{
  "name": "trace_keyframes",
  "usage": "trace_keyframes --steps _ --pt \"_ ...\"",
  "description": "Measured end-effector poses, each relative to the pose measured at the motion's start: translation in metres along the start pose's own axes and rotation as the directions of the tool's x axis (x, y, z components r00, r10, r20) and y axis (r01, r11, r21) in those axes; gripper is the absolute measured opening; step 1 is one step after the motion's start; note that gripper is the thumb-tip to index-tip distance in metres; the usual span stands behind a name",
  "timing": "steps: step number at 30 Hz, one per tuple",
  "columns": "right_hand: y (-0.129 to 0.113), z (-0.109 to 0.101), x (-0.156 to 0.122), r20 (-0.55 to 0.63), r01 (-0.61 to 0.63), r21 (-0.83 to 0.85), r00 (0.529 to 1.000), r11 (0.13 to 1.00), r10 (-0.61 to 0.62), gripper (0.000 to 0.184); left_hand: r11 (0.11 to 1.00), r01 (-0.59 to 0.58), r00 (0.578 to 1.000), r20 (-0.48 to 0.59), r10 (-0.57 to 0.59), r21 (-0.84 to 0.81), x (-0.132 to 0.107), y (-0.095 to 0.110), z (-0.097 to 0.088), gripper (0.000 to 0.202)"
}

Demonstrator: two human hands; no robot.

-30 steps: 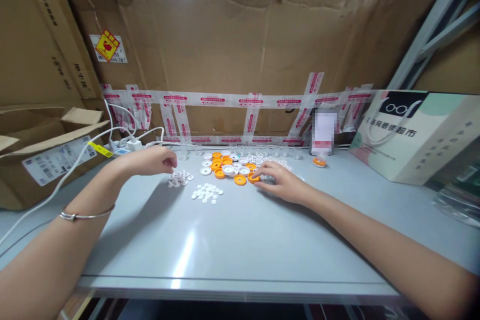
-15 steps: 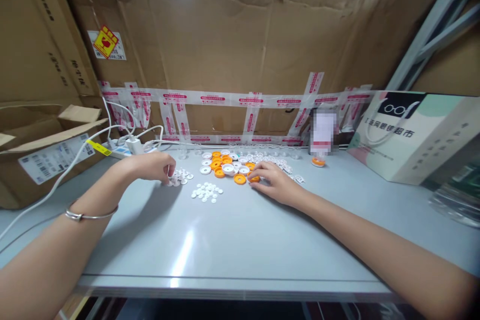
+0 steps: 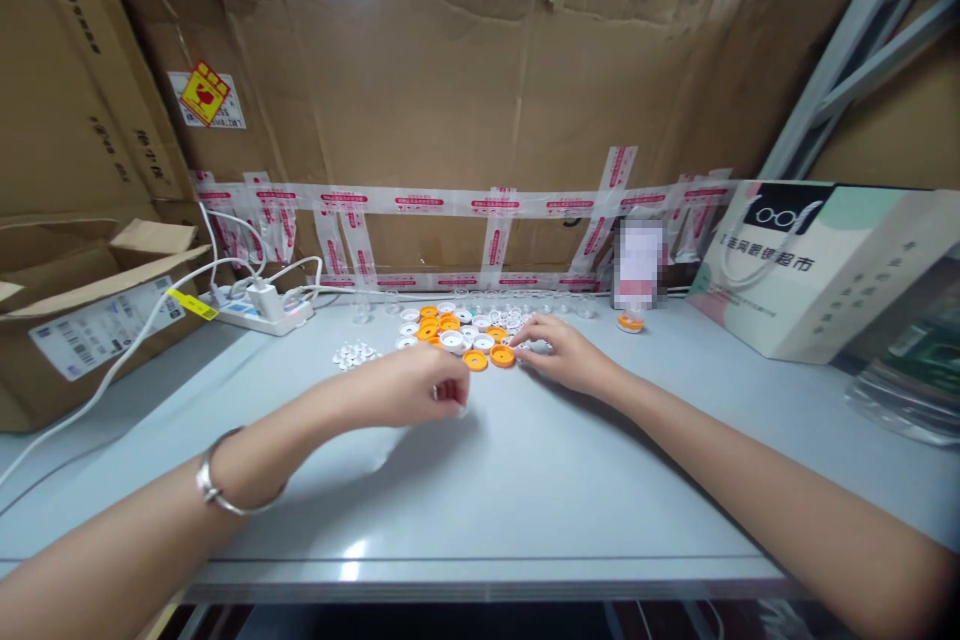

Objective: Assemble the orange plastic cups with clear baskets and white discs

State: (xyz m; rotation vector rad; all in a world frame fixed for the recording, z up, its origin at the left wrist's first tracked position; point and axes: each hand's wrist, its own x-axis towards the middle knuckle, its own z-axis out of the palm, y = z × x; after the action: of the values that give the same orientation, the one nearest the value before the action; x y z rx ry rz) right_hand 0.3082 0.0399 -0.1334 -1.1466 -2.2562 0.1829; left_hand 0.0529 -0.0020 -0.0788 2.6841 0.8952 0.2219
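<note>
Orange rings (image 3: 475, 359) and white round caps (image 3: 455, 340) lie in a cluster near the back of the grey table (image 3: 525, 480). A heap of small white parts (image 3: 354, 354) lies to their left. My left hand (image 3: 416, 386) hovers in front of the cluster with its fingers curled into a loose fist, over where small white discs lay; what it holds is hidden. My right hand (image 3: 566, 355) rests on the table at the cluster's right edge, fingers stretched toward an orange ring (image 3: 502, 356) and small white pieces.
A taped cardboard wall (image 3: 480, 120) stands behind the table. A white power strip (image 3: 259, 310) with cables lies at back left beside an open carton (image 3: 82, 310). A printed box (image 3: 817, 265) stands at right, and a small bottle (image 3: 636, 270) with an orange ring at its foot.
My left hand has moved right and nearer, from the heap of small white parts to in front of the cluster, now covering the white discs. The right hand has shifted slightly back.
</note>
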Motion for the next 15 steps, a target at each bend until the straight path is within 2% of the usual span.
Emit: trace_keyframes --steps 2,7,11,15 --pt "0.002 -0.001 -0.001 0.006 -0.016 0.014 1.0 1.0 0.016 0.012 0.996 -0.075 0.995 0.075 0.072 0.039 0.018 0.01 0.015 0.013" --pt "-0.005 -0.004 -0.003 0.018 -0.049 0.068 0.999 0.996 0.048 0.012 0.987 -0.155 0.985 0.082 0.151 0.048 0.046 0.008 0.027 0.013" --pt "-0.007 -0.004 -0.003 0.035 -0.073 0.082 0.997 0.994 0.07 0.013 0.993 -0.116 0.99 0.079 0.114 0.025 0.049 0.004 0.027 0.014" --pt "-0.006 -0.004 -0.002 0.034 -0.081 0.086 0.996 0.993 0.078 0.014 0.997 -0.024 0.999 0.025 0.025 -0.068 0.04 -0.004 0.017 0.028"
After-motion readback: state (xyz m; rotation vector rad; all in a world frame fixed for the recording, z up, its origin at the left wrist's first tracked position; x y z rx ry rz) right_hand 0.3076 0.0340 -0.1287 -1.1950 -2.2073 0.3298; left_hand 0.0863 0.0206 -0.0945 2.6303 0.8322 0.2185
